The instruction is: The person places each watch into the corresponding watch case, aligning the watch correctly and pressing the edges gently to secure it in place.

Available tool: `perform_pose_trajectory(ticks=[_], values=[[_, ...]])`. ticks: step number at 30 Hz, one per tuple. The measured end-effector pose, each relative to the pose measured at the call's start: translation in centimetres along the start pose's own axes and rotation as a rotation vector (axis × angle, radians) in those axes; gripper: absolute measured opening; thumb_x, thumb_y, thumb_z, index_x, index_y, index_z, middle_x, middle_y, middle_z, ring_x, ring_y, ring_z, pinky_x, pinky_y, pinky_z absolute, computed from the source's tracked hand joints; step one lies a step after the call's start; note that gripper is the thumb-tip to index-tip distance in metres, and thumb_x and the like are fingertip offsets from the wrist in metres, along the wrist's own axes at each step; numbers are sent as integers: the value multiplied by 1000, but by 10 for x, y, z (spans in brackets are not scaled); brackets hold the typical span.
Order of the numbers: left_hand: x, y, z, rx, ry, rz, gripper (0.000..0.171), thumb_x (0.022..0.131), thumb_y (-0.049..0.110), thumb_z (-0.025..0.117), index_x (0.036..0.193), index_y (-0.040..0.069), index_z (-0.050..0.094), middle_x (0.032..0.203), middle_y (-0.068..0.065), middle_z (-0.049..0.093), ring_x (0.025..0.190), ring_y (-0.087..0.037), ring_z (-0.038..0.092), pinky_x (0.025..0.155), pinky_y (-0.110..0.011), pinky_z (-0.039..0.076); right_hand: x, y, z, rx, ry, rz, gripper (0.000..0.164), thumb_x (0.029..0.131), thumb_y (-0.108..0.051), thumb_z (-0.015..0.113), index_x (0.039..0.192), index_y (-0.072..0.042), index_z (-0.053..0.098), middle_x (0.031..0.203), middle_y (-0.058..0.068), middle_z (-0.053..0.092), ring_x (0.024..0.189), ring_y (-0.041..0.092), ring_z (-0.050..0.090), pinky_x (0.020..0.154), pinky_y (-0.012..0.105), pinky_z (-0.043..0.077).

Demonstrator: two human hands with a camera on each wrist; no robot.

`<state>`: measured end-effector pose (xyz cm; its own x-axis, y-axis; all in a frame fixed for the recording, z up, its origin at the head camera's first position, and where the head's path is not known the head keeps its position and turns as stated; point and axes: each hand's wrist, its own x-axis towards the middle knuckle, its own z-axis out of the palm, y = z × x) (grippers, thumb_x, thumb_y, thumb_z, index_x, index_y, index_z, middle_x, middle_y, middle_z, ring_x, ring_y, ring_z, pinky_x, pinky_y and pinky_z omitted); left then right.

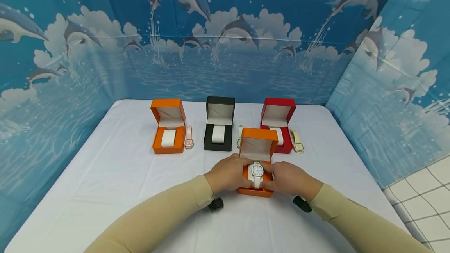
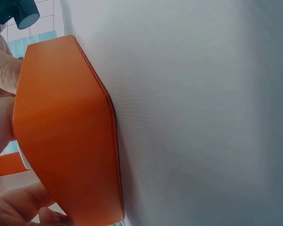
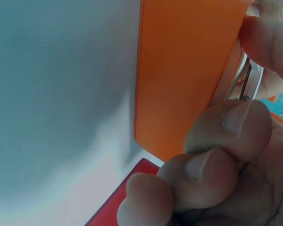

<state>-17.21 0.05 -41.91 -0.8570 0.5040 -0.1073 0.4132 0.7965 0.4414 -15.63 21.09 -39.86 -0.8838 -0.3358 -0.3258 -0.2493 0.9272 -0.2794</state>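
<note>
An open orange watch box [image 1: 255,193] stands nearest the person, its lid raised. Inside it a white wristwatch [image 1: 257,171] lies round a white cushion, dial facing up. From the left side, my left hand [image 1: 226,171] pinches the watch and cushion edge between thumb and fingers. My right hand [image 1: 290,179] does the same from the right. In the left wrist view the box's orange outer wall [image 2: 68,127] hides most of the fingertips. The right wrist view has the watch's metal edge [image 3: 249,82] between thumb and index finger, with the other fingers [image 3: 203,179] curled beside the box.
Behind stand another orange box [image 1: 168,150], a black box [image 1: 218,146] and a red box [image 1: 288,143], all open with white cushions. A pink watch [image 1: 188,138], a partly hidden green watch [image 1: 239,142] and a yellow watch [image 1: 297,142] lie beside them on the white tablecloth [image 1: 116,159].
</note>
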Motion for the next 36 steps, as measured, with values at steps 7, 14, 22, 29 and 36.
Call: perform_pose_trajectory(ticks=[7,14,22,29,36], values=[[0,0,2,6,3,4,64,83,45,85,141,25,67,115,1,65,86,-10,55,77,-23,50,1,-1,-2,-21,-4,-15,74,88,-46,83,150,-14,60,100,-1,69,90,16,58,80,32,59],[0,-1,1,0,7,7,64,82,45,87,140,24,68,114,1,66,86,-11,55,76,-24,50,2,-2,-3,-50,-8,-34,70,88,-46,83,146,-12,63,101,-1,70,89,16,59,83,35,61],[0,-1,1,8,2,0,65,84,46,85,141,22,67,127,-2,66,92,-12,58,82,-26,52,-1,-2,-2,-43,-7,-18,72,89,-45,83,150,-13,60,102,0,70,91,17,59,86,37,61],[0,-1,-2,27,-5,0,65,84,48,85,141,23,66,126,-2,66,91,-12,59,81,-27,53,-2,-3,-3,-40,-5,-13,76,90,-45,82,154,-14,55,105,2,71,90,18,59,87,39,61],[1,-1,-2,65,-25,9,69,85,54,84,144,24,63,130,-1,67,99,-13,60,89,-31,55,-4,-2,-4,-43,15,-32,76,88,-45,83,153,-15,56,104,1,73,88,16,60,84,37,62]])
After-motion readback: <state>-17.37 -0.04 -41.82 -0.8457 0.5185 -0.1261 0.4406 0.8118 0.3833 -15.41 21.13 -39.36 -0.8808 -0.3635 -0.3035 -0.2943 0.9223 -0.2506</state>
